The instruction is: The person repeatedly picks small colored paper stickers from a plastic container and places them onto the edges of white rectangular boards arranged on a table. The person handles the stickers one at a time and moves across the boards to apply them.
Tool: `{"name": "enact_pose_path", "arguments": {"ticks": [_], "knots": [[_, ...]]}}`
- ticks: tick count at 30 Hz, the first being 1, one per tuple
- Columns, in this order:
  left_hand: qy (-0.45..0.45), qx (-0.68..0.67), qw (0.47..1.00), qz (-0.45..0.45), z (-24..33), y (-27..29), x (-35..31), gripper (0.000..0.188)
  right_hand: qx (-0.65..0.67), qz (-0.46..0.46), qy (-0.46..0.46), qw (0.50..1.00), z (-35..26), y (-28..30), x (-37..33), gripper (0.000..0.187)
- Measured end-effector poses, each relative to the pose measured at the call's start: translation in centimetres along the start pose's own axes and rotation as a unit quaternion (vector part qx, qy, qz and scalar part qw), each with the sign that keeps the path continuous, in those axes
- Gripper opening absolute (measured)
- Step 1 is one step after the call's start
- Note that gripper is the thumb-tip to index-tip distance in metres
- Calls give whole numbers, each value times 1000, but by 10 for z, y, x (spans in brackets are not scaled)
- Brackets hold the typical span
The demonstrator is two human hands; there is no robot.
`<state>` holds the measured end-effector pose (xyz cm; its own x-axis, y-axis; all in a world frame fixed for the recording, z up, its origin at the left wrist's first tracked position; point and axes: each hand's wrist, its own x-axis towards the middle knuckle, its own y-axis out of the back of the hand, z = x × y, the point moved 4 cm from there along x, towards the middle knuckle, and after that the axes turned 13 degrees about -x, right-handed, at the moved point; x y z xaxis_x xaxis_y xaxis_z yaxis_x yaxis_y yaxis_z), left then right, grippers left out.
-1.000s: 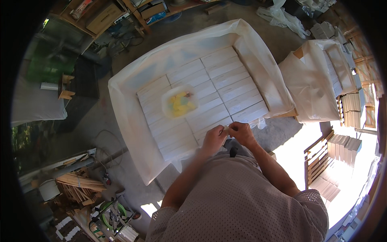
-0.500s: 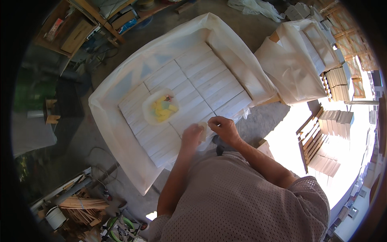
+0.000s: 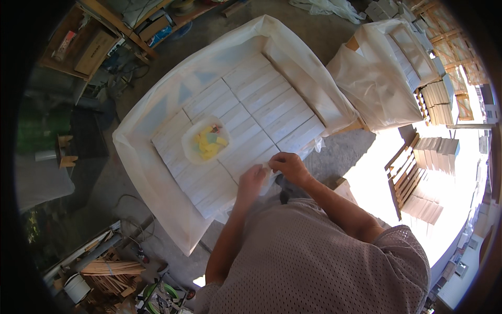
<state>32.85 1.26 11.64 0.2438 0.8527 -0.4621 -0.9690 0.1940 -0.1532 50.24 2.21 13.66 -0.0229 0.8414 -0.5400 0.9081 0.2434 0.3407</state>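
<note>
My left hand (image 3: pixel 251 179) and my right hand (image 3: pixel 289 166) meet close together over the near edge of a layer of white boxes (image 3: pixel 246 118). The left fingers are closed on a small pale, thin piece (image 3: pixel 266 168), partly hidden and blurred. Beside it the right fingers and thumb are pinched together; whatever they grip is too small to make out. Ahead and to the left, a translucent plastic tub (image 3: pixel 186 140) stands on the boxes, holding yellow and bluish-green pieces (image 3: pixel 209 148) and something small and reddish.
Cloudy plastic sheeting (image 3: pixel 157 102) rises around the boxes like a wall. Another plastic-covered stack (image 3: pixel 361 86) stands at the far right. Nearer on the right, a wooden pallet (image 3: pixel 402 178) leans by stacked pale blocks (image 3: pixel 436 154). Wood strips (image 3: pixel 112 268) and a white bucket (image 3: pixel 77 288) are at lower left.
My hands have come slightly closer together, and less of the pale piece shows between them. The whole view has shifted a little; the tub remains on the boxes.
</note>
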Motion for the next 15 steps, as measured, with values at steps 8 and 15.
{"name": "enact_pose_path", "arguments": {"ticks": [8,15], "knots": [[92,-180,979,6,-4,-6,8,25,-1,-56,24,998,3,-9,15,22],[48,-107,991,68,-4,1,10,13,-130,-63,90,985,-9,-15,22,28]]}}
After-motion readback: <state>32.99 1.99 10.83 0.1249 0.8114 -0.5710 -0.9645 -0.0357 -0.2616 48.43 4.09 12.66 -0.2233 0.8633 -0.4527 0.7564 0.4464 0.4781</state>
